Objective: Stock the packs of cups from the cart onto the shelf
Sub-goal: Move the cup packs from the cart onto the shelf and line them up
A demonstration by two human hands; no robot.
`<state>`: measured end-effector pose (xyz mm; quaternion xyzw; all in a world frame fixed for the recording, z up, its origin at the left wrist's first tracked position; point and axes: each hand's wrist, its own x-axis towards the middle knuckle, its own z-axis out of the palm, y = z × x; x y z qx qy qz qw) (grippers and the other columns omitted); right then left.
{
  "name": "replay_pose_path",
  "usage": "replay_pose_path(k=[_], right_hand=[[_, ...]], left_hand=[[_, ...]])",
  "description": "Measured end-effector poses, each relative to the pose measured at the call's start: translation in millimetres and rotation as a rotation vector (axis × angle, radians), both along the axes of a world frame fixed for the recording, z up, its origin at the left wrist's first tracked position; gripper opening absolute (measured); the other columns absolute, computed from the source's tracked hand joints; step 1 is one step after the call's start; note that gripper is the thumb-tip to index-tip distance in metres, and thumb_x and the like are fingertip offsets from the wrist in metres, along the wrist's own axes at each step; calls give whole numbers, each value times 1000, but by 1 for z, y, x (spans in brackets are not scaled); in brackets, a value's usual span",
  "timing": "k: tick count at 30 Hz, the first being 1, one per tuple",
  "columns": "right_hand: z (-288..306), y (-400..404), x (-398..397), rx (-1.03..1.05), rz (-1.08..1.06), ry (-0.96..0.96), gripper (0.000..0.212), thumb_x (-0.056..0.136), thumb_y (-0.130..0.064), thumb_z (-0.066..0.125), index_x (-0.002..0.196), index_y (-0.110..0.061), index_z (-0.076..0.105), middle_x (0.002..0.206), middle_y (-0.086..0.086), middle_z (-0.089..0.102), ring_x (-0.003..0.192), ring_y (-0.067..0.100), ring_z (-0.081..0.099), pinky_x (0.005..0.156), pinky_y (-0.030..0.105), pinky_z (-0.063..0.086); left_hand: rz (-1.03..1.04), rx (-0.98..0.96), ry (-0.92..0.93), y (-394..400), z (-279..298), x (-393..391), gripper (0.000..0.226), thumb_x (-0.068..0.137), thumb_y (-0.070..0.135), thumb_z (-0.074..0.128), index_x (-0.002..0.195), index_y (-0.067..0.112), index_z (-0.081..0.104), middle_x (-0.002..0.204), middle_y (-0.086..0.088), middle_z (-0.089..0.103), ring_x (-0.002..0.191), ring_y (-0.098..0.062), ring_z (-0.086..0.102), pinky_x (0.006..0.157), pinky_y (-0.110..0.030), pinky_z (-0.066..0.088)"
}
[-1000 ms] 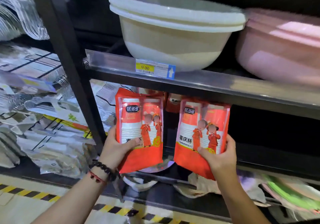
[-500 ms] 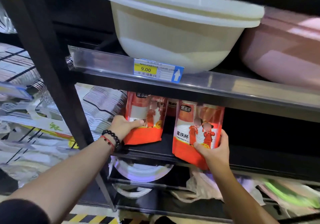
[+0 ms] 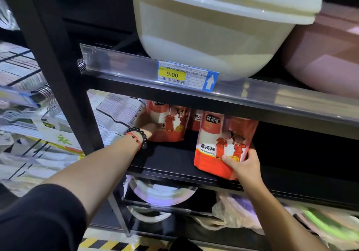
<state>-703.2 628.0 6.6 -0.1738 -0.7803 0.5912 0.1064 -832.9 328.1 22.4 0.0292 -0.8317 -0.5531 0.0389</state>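
The fingers (image 3: 230,160) of the right hand (image 3: 245,168) grip a red pack of cups (image 3: 223,143) at the front edge of the black shelf (image 3: 171,163). The left hand (image 3: 148,127) holds a second pack (image 3: 168,123) deeper inside, beside a third pack (image 3: 196,119). Both packs are almost placed; the cart is out of view. The front pack reads "喜庆杯"; the price tag (image 3: 187,75) above shows "9.00".
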Motion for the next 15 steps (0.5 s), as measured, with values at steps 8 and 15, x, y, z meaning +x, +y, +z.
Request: replay_pose_path(k=[8, 15], right_hand=[[-5, 7, -24, 29, 73, -99, 13, 78, -9, 83, 71, -3, 73, 70, -1, 75, 69, 10, 72, 72, 29, 50], [-6, 6, -77, -6, 156, 31, 88, 59, -8, 94, 136, -9, 51, 123, 8, 67, 113, 27, 65, 104, 47, 48]], left_hand=[[37, -29, 120, 0, -9, -19, 54, 73, -17, 68, 124, -8, 51, 119, -11, 61, 113, -17, 55, 83, -8, 37], [42, -108, 115, -9, -27, -29, 51, 72, 2, 69, 122, 3, 58, 116, -7, 67, 108, -21, 63, 85, -15, 44]])
